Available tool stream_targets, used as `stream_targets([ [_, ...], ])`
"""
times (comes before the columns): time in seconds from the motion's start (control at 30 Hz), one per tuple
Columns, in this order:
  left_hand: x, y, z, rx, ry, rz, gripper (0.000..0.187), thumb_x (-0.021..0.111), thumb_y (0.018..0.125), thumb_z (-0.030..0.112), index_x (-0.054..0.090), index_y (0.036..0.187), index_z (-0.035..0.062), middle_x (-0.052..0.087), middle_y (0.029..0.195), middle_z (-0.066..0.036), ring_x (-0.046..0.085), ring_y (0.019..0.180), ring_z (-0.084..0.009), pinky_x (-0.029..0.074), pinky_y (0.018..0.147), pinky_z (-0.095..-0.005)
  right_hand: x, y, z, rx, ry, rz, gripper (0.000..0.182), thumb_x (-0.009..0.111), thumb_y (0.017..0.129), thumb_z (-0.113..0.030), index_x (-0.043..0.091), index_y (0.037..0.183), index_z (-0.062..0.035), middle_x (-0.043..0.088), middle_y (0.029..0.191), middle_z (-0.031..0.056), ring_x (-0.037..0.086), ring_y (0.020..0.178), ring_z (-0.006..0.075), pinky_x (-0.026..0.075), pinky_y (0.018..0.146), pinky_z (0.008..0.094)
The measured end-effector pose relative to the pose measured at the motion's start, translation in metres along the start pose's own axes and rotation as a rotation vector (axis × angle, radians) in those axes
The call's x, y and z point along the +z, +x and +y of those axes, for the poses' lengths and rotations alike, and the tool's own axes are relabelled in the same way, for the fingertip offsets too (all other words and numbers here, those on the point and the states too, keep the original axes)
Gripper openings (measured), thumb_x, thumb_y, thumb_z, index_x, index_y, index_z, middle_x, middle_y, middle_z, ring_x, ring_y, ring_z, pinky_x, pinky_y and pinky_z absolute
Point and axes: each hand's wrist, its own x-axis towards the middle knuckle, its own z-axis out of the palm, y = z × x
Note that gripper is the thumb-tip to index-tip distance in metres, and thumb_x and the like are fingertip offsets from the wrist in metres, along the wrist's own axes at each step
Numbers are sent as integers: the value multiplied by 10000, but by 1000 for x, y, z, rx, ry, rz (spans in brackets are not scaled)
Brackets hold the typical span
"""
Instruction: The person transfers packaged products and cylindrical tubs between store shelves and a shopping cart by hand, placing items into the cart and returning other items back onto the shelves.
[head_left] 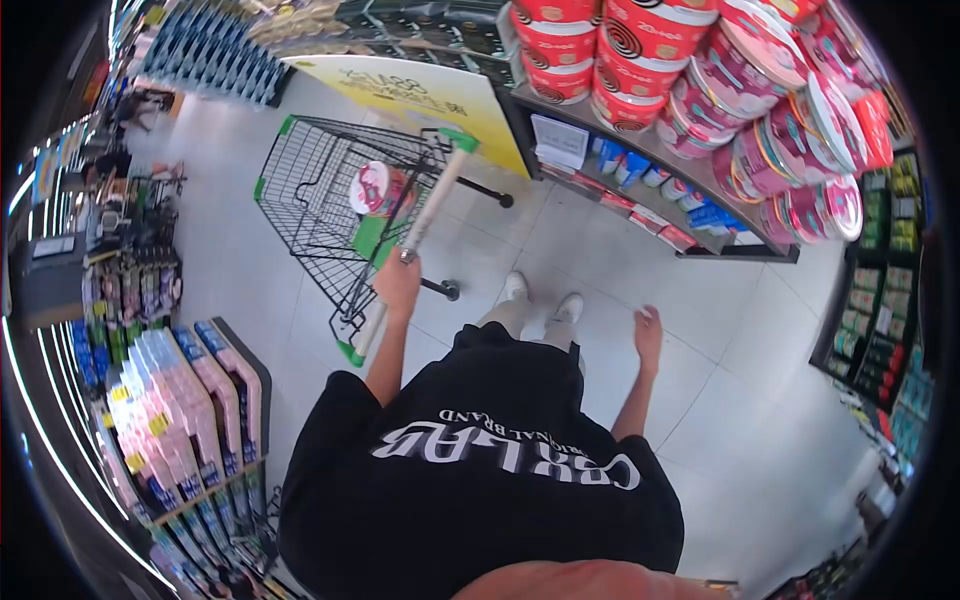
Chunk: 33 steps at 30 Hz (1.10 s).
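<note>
My left hand (pixel 398 284) is closed around the pale handle (pixel 427 210) of a wire shopping cart (pixel 310 190) with green corner pieces. A ring shows on one finger. Inside the cart sits a pink and red tub (pixel 372 188) with a pale lid, beside a green panel (pixel 375 238). Out to my right, my right hand (pixel 649 332) hangs over the floor. Its fingers are loosely bent and apart, with nothing visible in them, though the fingertips are small and blurred.
Red and pink tubs (pixel 655 60) are stacked on a shelf (pixel 640 170) ahead to the right. A yellow sign board (pixel 500 130) stands just beyond the cart. Pink packages (pixel 170 410) fill a display at left. Dark shelving (pixel 865 300) stands at far right.
</note>
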Motion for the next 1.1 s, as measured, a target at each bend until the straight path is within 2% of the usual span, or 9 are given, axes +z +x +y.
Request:
stream_targets([
  [0.17, -1, -74, 38, 64, -200, -56, 303, 642, 827, 285, 579, 1009, 51, 594, 858, -101, 602, 792, -300, 473, 647, -435, 94, -6, -259, -942, 82, -195, 285, 591, 853, -137, 588, 1122, -46, 560, 1137, 150, 517, 1074, 333, 401, 940, 411],
  [0.3, -12, -107, 40, 105, -523, -69, 295, 591, 873, 218, 560, 1102, 34, 580, 987, -136, 574, 872, -307, 457, 687, -403, 158, -46, -296, -1300, -342, -202, 241, 581, 852, -293, 619, 969, -85, 565, 979, 103, 521, 941, 274, 382, 781, 436],
  [0.37, -3, -113, 25, 23, -753, -22, 303, 576, 886, 191, 553, 1141, 31, 562, 1040, -142, 560, 927, -301, 451, 714, -401, 169, -46, -274, -1249, -440, -261, 237, 586, 829, -317, 623, 903, -96, 569, 931, 78, 515, 899, 249, 347, 727, 408],
  [0.5, -4, -91, 27, 49, -621, 73, 428, 634, 848, 205, 499, 1201, 4, 510, 1119, -229, 486, 1048, -385, 411, 875, -440, 163, -62, -265, -1218, -419, -204, 191, 596, 804, -288, 604, 777, -99, 531, 801, 54, 486, 816, 234, 326, 688, 403],
  [0.57, 17, -47, 12, 63, -293, 119, 689, 692, 803, 321, 376, 1334, 16, 405, 1251, -302, 399, 1157, -456, 373, 929, -525, 163, -66, -263, -1204, -457, -221, 209, 588, 804, -305, 590, 766, -99, 531, 799, 66, 490, 839, 239, 333, 703, 411],
  [0.7, 97, 60, -36, -225, -259, -283, 1255, 807, 567, 578, 113, 1464, 41, 101, 1402, -441, 98, 1315, -604, 207, 1030, -652, 159, -67, -273, -1212, -495, -239, 209, 585, 801, -301, 583, 750, -99, 534, 805, 75, 494, 860, 241, 343, 729, 412],
  [0.8, 103, 106, -34, -294, -178, -561, 1423, 827, 475, 621, -34, 1494, 124, -71, 1398, -480, -51, 1298, -657, 142, 1049, -661, 165, -65, -270, -1184, -449, -225, 198, 592, 796, -288, 584, 756, -94, 534, 813, 74, 496, 872, 240, 350, 747, 403],
  [1.03, 92, 106, -41, -207, -270, -409, 1298, 829, 520, 545, 43, 1500, 219, 25, 1402, -462, 44, 1324, -607, 160, 1063, -633, 174, -58, -275, -1168, -303, -111, 169, 607, 768, -258, 582, 736, -94, 528, 815, 67, 491, 898, 231, 350, 767, 389],
  [1.1, 89, 109, -59, -188, -369, -454, 1220, 834, 531, 470, 142, 1480, 142, 251, 1392, -373, 286, 1298, -494, 325, 1031, -525, 173, -54, -276, -1170, -306, -117, 164, 613, 759, -253, 577, 727, -96, 526, 809, 65, 491, 902, 228, 350, 772, 388],
])
